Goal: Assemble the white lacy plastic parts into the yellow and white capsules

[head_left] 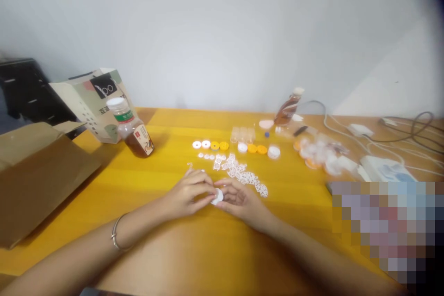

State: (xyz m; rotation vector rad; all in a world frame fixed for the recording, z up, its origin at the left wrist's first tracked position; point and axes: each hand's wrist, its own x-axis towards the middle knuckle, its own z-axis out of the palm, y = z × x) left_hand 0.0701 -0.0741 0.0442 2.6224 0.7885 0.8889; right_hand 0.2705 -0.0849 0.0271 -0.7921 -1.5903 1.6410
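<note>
While both forearms are lying on the yellow table, the left hand and the right hand are meeting just above its middle, their fingers curled inward and pinching one small white cap between the fingertips. Just beyond the hands, small white lattice pieces are lying scattered, white and yellow discs are sitting in a row behind them, and a brown-liquid bottle is leaning well to the left.

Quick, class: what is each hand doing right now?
Left hand: closed on the small white round piece, pinching its left side.
Right hand: closed on the same piece, fingers on its right side.
</note>
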